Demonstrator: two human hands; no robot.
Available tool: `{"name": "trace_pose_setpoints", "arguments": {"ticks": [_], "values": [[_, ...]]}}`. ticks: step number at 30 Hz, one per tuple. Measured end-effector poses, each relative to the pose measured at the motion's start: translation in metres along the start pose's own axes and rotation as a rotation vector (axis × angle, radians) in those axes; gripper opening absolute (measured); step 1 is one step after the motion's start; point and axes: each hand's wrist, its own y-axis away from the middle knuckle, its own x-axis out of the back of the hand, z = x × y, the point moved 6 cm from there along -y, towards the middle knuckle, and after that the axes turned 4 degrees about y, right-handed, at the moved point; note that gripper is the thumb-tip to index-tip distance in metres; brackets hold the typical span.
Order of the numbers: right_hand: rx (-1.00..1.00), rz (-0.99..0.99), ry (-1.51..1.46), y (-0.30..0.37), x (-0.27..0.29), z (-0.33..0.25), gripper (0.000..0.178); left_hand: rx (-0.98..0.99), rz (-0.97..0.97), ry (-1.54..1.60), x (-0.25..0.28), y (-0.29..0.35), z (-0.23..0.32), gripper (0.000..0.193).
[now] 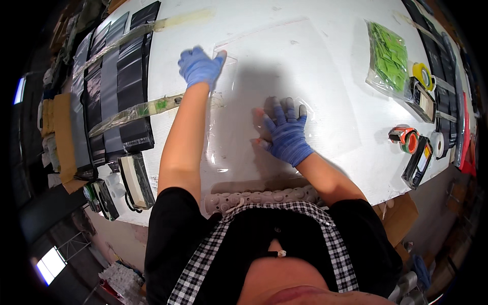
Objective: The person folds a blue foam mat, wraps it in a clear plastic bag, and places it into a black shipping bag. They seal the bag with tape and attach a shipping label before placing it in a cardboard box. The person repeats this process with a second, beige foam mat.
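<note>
A clear plastic bag lies flat on the white tabletop in front of me. My right hand, in a blue knitted glove with worn greyish fingertips, rests on the bag with its fingers spread. Farther away, my left hand, in a matching glove, is at the bag's far left corner. Its thumb stretches out over the bag's edge, apart from the other fingers, which look bent or foreshortened. Neither hand shows anything gripped in it.
Stacks of dark plastic bags lie at the left under strips of clear tape. At the right are a clear pack of green pieces, a yellow tape roll and an orange tape dispenser. A bumpy grey roll runs along the near edge.
</note>
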Motion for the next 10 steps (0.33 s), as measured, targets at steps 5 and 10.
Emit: {"name": "trace_pose_setpoints", "arguments": {"ticks": [5,10], "values": [[0.006,-0.015,0.04,0.0,-0.007,-0.003,0.079,-0.44,-0.181,0.138,-0.004,0.042,0.005,0.038],[0.002,0.015,-0.002,0.001,-0.001,-0.001,0.086,-0.689,0.598,0.508,0.081,0.097,0.009,0.027]]}}
